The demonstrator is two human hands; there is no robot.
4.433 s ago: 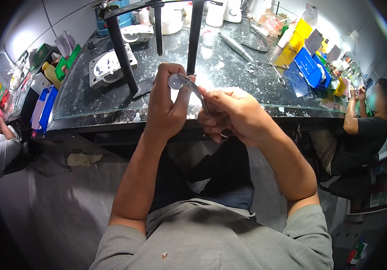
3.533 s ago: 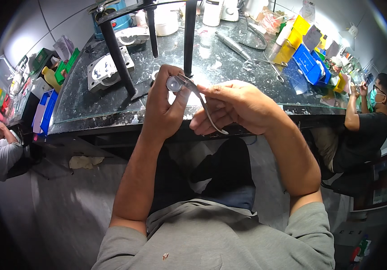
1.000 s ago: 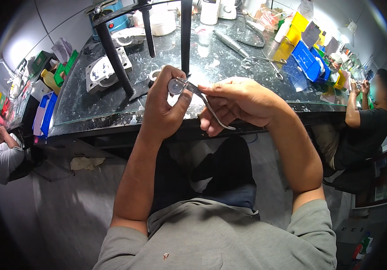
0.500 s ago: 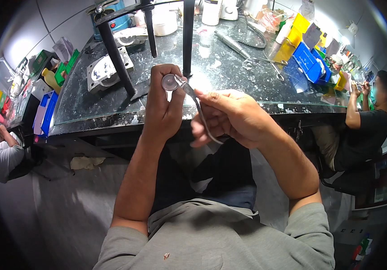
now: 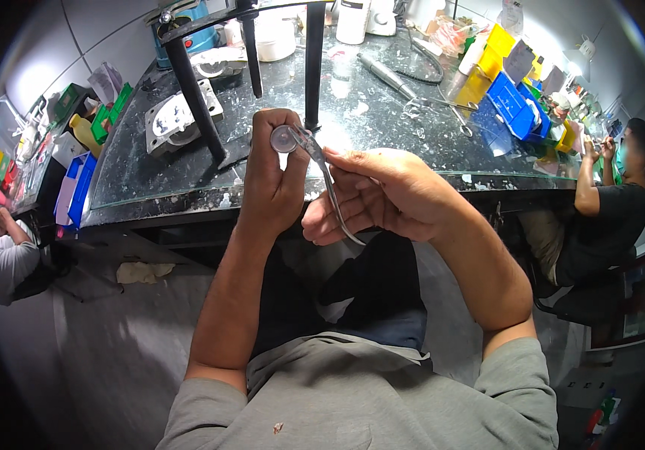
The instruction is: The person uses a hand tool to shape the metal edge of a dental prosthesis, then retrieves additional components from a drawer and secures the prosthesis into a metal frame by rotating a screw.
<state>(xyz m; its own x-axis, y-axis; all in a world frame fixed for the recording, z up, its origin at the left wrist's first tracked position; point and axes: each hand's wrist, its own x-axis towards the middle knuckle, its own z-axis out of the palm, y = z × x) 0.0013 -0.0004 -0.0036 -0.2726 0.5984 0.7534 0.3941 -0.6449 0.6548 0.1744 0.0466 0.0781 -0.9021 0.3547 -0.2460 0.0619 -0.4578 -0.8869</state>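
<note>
The black workbench (image 5: 442, 150), spotted with pale marks, spans the far side of the scene, and a black metal stand (image 5: 313, 67) rises from it beyond the hands. Both forearms reach forward from the near side, elbows apart. The right hand (image 5: 405, 195) is turned palm inward, its thumb pressed along the pliers (image 5: 333, 196)—the fingers loosely curled under the handle, not fully closed. The left hand (image 5: 276, 180) is upright in a fist, knuckles toward the far side, gripping a clear round piece (image 5: 283, 139) between its curled fingers and thumb. That piece sits at the bench's near edge, left of the pliers, whose head meets it; whether their jaws grip it, I cannot tell.
</note>
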